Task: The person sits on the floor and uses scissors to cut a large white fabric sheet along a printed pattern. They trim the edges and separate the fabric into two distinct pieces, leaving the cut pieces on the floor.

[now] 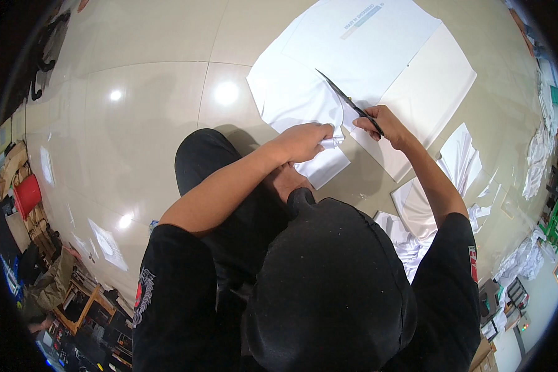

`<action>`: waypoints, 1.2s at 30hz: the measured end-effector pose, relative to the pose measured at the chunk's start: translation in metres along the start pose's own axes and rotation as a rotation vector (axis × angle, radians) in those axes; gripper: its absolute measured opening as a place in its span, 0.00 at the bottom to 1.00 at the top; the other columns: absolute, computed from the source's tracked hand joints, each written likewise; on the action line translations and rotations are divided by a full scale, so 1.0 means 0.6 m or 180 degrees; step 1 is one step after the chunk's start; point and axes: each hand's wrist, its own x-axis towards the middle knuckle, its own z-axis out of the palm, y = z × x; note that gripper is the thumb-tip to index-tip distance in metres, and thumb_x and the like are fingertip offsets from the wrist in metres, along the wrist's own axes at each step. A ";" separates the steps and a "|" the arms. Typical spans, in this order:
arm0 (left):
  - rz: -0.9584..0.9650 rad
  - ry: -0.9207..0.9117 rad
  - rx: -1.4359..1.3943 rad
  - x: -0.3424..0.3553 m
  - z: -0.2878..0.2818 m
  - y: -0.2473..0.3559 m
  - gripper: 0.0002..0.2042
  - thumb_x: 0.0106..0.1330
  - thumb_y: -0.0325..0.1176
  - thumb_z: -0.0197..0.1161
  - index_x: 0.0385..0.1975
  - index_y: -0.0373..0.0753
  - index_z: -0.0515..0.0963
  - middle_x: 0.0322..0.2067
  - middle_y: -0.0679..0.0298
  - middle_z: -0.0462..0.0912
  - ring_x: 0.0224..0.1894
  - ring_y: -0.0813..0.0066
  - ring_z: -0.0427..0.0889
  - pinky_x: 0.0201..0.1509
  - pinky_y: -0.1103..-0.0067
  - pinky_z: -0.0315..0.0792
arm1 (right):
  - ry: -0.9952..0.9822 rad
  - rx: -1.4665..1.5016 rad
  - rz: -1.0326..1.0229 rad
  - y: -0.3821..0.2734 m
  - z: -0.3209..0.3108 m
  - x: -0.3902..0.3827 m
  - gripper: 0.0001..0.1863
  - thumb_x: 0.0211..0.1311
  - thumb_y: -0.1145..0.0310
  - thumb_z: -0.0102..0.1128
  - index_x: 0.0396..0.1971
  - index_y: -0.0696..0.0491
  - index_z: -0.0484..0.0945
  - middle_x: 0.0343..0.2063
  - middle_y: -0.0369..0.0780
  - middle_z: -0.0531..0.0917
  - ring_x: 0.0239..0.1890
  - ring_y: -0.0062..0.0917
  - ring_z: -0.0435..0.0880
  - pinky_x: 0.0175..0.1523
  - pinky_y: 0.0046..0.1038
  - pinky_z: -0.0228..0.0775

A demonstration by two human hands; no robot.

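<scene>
- Head view: a large white sheet, apparently thin cloth, lies on the tiled floor ahead of the person; a cream panel runs along its right side.
- Right hand: fingers wrapped around the handles of dark scissors, whose tip points away and leftward over the sheet. (Cannot tell from above whether any cloth sits between the blades.)
- Left hand: fingers pinched on the bunched near edge of the sheet; a loose flap spreads below them toward the person.
- Technique, judged: hold the edge taut, just enough to flatten creases, without pulling the slippery-looking material off line. Long, even strokes should leave fewer notches than short snips.
- Caution, judged: left fingers stay beside the blade line, never ahead of the tip; lift the cloth slightly so the cream panel is not caught.
- Offcuts lie near the right forearm, apart from the blades.
</scene>
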 end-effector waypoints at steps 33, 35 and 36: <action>0.0034 0.0054 0.0036 0.001 0.002 -0.004 0.15 0.68 0.29 0.69 0.51 0.41 0.74 0.48 0.51 0.83 0.54 0.45 0.83 0.56 0.56 0.75 | -0.0277 -0.0264 0.0010 -0.037 -0.019 0.035 0.18 0.65 0.63 0.74 0.19 0.50 0.76 0.13 0.28 0.71 0.14 0.12 0.66 0.21 0.20 0.56; 0.0034 0.0017 0.0039 0.002 0.002 -0.003 0.15 0.68 0.29 0.69 0.51 0.41 0.74 0.48 0.51 0.83 0.54 0.45 0.83 0.56 0.56 0.75 | -0.0244 -0.0267 -0.0003 -0.043 -0.015 0.041 0.19 0.64 0.61 0.75 0.18 0.51 0.77 0.13 0.29 0.71 0.14 0.14 0.66 0.21 0.22 0.54; 0.0027 0.0012 0.0042 0.002 0.002 -0.003 0.15 0.68 0.29 0.69 0.51 0.41 0.74 0.48 0.51 0.83 0.54 0.45 0.83 0.56 0.56 0.75 | -0.0233 -0.0263 -0.0014 -0.046 -0.015 0.043 0.19 0.63 0.60 0.76 0.18 0.51 0.78 0.12 0.30 0.71 0.14 0.16 0.66 0.22 0.23 0.53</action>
